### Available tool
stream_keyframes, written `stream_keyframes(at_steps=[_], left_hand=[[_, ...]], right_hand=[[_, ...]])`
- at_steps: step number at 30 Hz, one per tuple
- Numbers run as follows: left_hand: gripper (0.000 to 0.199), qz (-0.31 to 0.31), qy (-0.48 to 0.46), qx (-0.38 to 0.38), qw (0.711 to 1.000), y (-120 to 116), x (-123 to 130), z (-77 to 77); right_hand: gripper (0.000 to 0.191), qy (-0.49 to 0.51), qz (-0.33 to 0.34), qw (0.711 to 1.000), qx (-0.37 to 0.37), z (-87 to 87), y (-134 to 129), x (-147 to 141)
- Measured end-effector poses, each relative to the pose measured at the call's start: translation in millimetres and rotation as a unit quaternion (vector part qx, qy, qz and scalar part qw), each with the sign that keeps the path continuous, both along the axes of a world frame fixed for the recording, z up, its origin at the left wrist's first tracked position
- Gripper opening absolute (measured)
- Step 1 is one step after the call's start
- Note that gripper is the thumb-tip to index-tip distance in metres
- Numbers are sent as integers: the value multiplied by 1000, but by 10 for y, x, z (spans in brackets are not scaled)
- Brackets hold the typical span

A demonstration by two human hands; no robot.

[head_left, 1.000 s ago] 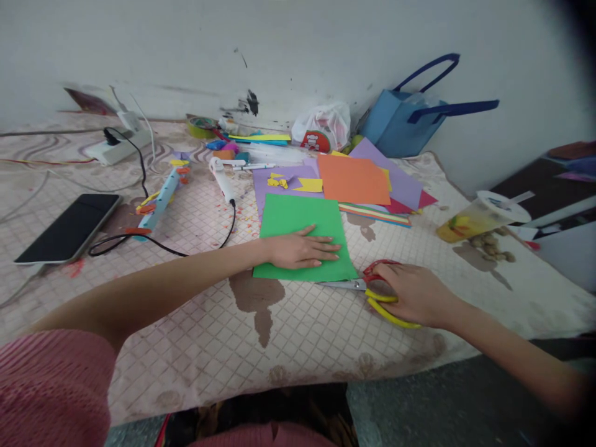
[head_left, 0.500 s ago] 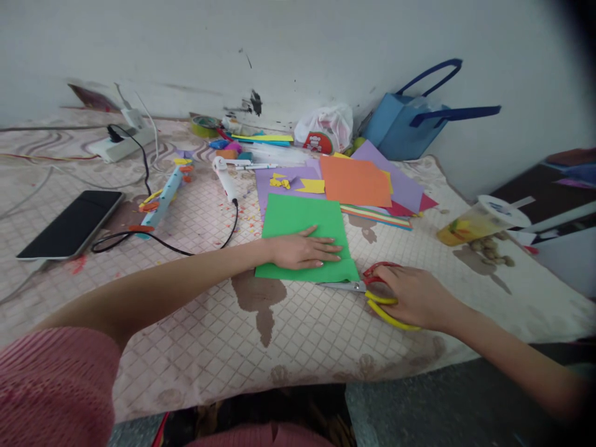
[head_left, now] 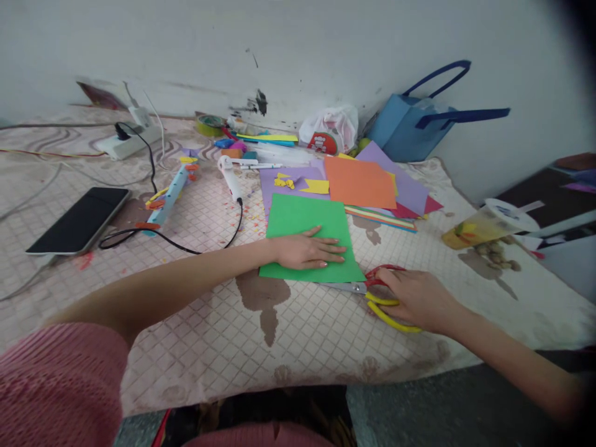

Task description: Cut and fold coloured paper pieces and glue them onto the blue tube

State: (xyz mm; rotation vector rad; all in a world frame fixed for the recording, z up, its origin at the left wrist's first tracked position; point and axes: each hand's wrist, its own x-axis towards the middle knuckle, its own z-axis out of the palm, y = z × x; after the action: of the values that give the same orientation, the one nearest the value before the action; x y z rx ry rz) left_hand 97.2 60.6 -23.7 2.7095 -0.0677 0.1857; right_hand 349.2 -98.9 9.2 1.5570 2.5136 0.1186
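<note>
A green sheet (head_left: 302,214) of paper or foam lies flat on the patterned tablecloth. My left hand (head_left: 307,251) rests palm down on it, fingers stretched out. At the sheet's lower right corner my right hand (head_left: 419,298) grips scissors (head_left: 384,299) by their red and yellow handles. The blades lie along the sheet's near edge, partly beneath it. Just behind the green sheet are a purple sheet (head_left: 272,180) with yellow scraps (head_left: 316,185) on it and an orange sheet (head_left: 358,183).
A glue gun (head_left: 230,180) with a black cord lies behind my left forearm. Farther left are a light-blue decorated strip (head_left: 170,197), a tablet (head_left: 81,220) and a power strip (head_left: 130,141). A drink cup (head_left: 488,222) stands at right, a blue bag (head_left: 407,130) at the back.
The view has shifted slightly, so everything sits a little farther right. The sheet's lower right corner lies flatter beside the scissors. Both hands keep their places.
</note>
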Motion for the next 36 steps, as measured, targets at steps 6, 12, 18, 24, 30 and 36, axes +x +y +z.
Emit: stream_keyframes(at_steps=[6, 12, 18, 24, 30, 36], left_hand=[[46, 6, 24, 7, 1000, -7, 4, 14], [46, 6, 5, 6, 1000, -8, 4, 1], [45, 6, 5, 5, 1000, -9, 2, -2], [45, 1, -7, 0, 1000, -6, 1, -11], [45, 3, 0, 6, 1000, -7, 9, -4], [47, 1, 7, 17, 1000, -8, 1, -5]], right_hand=[[35, 33, -7, 999, -1, 22, -36, -80], [36, 36, -11, 999, -12, 20, -17, -129], [35, 36, 15, 999, 1, -1, 8, -91], [34, 11, 11, 1000, 6, 22, 6, -98], [36, 26, 3, 1000, -7, 29, 6, -130], [34, 37, 5, 999, 0, 19, 10, -116]])
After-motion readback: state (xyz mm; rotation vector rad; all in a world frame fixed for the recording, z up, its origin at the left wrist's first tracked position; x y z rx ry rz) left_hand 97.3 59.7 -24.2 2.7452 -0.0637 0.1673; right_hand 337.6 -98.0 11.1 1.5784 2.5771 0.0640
